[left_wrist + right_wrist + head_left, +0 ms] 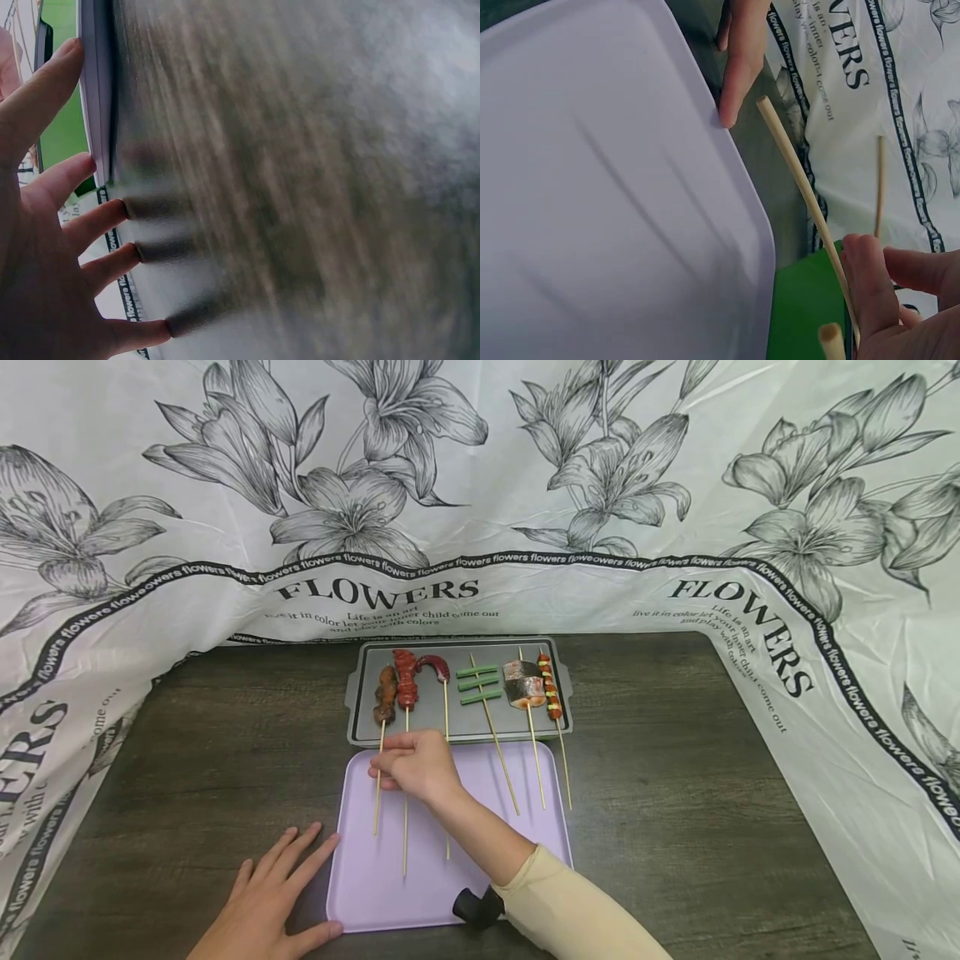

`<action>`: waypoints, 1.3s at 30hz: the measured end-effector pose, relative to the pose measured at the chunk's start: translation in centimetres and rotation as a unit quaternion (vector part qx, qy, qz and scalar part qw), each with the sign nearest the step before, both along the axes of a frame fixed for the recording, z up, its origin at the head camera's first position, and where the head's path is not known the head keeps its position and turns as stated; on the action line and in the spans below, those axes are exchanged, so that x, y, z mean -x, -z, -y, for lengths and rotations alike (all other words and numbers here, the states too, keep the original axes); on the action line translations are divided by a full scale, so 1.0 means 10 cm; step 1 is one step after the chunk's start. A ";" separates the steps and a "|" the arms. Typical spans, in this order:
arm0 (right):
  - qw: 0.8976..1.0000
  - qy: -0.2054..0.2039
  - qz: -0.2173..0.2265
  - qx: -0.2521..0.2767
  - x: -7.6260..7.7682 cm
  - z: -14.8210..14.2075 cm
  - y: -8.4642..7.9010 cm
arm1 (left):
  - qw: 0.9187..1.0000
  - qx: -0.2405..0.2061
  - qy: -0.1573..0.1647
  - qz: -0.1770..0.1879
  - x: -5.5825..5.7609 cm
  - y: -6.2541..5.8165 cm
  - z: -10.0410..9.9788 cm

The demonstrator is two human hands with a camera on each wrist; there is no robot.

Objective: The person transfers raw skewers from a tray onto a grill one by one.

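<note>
My right hand (420, 764) pinches the stick of the leftmost skewer, which carries browned meat pieces (385, 695). That food rests on a dark grill plate (474, 724). Beside it on the plate lie a red meat skewer (405, 681) and a dark red tentacle skewer (435, 666), their sticks reaching over a lilac tray (360, 868). In the right wrist view a wooden stick (881, 184) runs into the fingers, and another stick (802, 184) passes close by. My left hand (262, 889) lies spread on the table, thumb and forefinger touching the tray's left edge.
On the plate's right half lie a skewer of green stalks (480, 683), a fish skewer (525, 685) and a thin red-and-yellow skewer (549, 689). A black device (477, 908) is by the right sleeve. Flower-printed sheeting (570, 602) borders the dark wooden table (675, 777).
</note>
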State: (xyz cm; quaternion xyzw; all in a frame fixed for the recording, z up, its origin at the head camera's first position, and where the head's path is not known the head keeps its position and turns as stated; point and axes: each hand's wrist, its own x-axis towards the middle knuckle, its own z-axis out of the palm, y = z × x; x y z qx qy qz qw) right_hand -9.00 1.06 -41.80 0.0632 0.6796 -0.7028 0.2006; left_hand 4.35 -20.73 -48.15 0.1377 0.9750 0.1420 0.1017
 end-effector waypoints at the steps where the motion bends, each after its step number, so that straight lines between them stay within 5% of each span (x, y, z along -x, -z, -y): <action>1: 1.000 0.000 -0.002 -0.002 0.00 0.00 0.00 | 1.000 0.000 0.000 0.000 0.00 0.00 0.00; 22: 0.990 -0.061 -0.060 -0.113 -0.13 -0.11 -0.10 | 1.000 -0.008 -0.002 -0.004 -0.02 -0.02 0.02; 39: 0.986 -0.054 -0.152 -0.041 -0.64 -0.76 -0.15 | 1.000 0.010 -0.006 0.006 -0.02 -0.01 0.01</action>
